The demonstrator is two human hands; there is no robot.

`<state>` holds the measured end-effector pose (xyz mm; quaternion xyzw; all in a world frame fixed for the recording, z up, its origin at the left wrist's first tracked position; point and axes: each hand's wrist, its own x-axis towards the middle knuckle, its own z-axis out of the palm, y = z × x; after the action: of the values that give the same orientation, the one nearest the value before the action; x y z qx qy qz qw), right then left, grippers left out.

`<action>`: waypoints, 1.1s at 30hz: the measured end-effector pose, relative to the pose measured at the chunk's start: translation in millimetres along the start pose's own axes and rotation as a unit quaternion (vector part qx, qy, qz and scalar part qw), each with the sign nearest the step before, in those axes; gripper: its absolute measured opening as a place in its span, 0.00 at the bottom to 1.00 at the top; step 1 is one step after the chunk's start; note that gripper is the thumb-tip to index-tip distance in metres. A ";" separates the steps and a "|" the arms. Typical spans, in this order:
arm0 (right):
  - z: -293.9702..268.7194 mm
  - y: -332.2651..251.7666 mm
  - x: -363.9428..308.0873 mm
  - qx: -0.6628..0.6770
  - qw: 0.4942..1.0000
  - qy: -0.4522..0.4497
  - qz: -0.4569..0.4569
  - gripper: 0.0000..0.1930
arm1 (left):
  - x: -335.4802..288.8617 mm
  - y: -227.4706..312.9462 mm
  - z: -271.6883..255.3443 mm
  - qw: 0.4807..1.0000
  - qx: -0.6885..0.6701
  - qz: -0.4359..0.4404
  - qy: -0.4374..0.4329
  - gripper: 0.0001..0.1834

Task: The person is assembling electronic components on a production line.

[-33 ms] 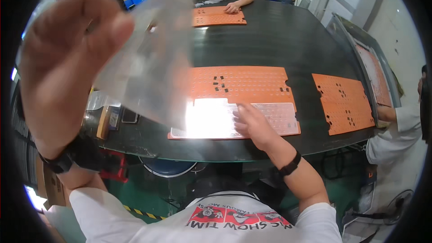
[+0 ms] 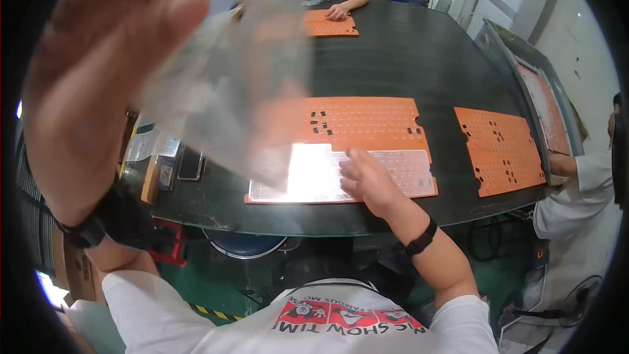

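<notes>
Raised high at the left, my left hand [image 2: 105, 72] is closed on the edge of a clear plastic sheet [image 2: 213, 101], blurred by motion. The sheet hangs down to the right over part of an orange perforated board [image 2: 373, 115] on the table. Along the board's near half lies a whitish, see-through sheet [image 2: 409, 167] with rows of key-like outlines and a bright glare on its left part. My right hand [image 2: 373, 187] rests on that sheet, fingers apart and slightly bent. Several small black pieces sit on the board's far half.
Another orange board [image 2: 501, 151] lies at the right, beside a grey tray [image 2: 524, 59] where another person's arm [image 2: 570, 167] reaches in. Across the dark table [image 2: 393, 59], a person's hand rests on an orange board [image 2: 334, 24]. A phone [image 2: 191, 164] lies at the left.
The clear sheet has swung to the right, covering more of the far person's board. My left hand has shifted slightly with it. My right hand stays in place.
</notes>
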<state>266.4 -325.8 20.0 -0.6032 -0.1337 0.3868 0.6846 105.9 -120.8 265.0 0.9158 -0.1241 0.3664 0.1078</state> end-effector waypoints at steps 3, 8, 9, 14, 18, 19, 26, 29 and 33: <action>-29.0 25.3 38.7 0.130 0.991 0.004 -0.036 0.25 | 15.4 -0.2 -13.7 0.993 -0.108 -0.010 0.039 0.01; -75.3 -2.6 31.3 0.249 0.948 -0.004 -0.200 0.19 | 18.9 -28.2 22.0 0.938 -0.323 -0.039 0.119 0.05; -91.0 0.6 36.7 0.126 0.956 0.072 -0.256 0.17 | 14.7 -25.9 35.7 0.873 -0.412 -0.148 0.215 0.08; -140.9 -28.5 61.8 0.161 0.900 0.276 -0.296 0.09 | -47.5 -69.6 118.3 0.800 -0.405 -0.288 0.337 0.05; -161.9 -21.5 85.5 -0.089 0.885 0.385 -0.246 0.11 | -133.0 -114.1 210.5 0.795 -0.273 -0.483 0.245 0.08; -168.5 -14.4 91.9 -0.132 0.884 0.385 -0.230 0.12 | -154.4 -131.1 233.6 0.822 -0.201 -0.493 0.201 0.10; -162.2 -1.5 103.2 -0.267 0.843 0.420 -0.206 0.13 | -162.9 -149.6 266.9 0.855 -0.071 -0.496 0.138 0.10; -164.5 -1.8 102.9 -0.268 0.851 0.412 -0.186 0.14 | -157.0 -144.9 261.4 0.839 -0.082 -0.529 0.095 0.12; -169.0 4.0 106.1 -0.271 0.845 0.415 -0.199 0.14 | -158.0 -143.7 259.8 0.834 -0.077 -0.536 0.107 0.11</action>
<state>445.3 -374.7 -53.9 -0.8294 -0.0542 -0.0959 0.5477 206.6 -36.3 -44.6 0.7828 0.3703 0.3367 0.3698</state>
